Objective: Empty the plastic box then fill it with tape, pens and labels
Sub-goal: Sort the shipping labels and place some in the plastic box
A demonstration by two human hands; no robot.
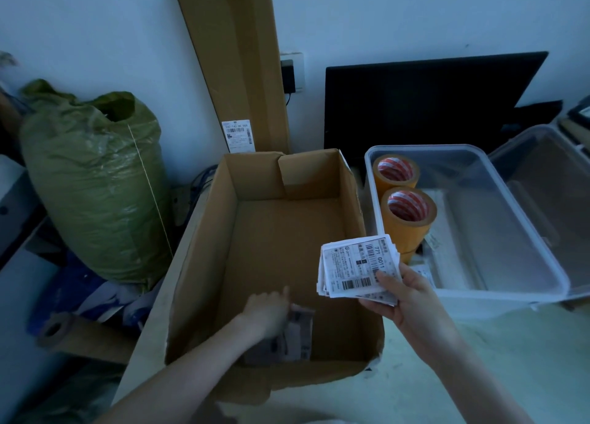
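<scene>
Head view first: my right hand (412, 299) hangs over the gap between the cardboard box (204, 232) and the plastic box (517, 232), its fingers (384, 278) and thumb clamped on a stack of labels (359, 268) whose barcodes face up. My left hand (266, 308) reaches down into the cardboard box, at its near end, and lies on a few more papers (295, 337) on the bottom; whether its fingers grasp them or only press on them I cannot tell, as the hand blurs there. The plastic box sits on the tabletop (479, 359) just right of the cardboard one, open, with its clear lid (549, 180) behind it to the right. Two tape rolls (408, 222) stand along its left wall, one behind the other and touching. Some flat paper lies on its floor beside them.
</scene>
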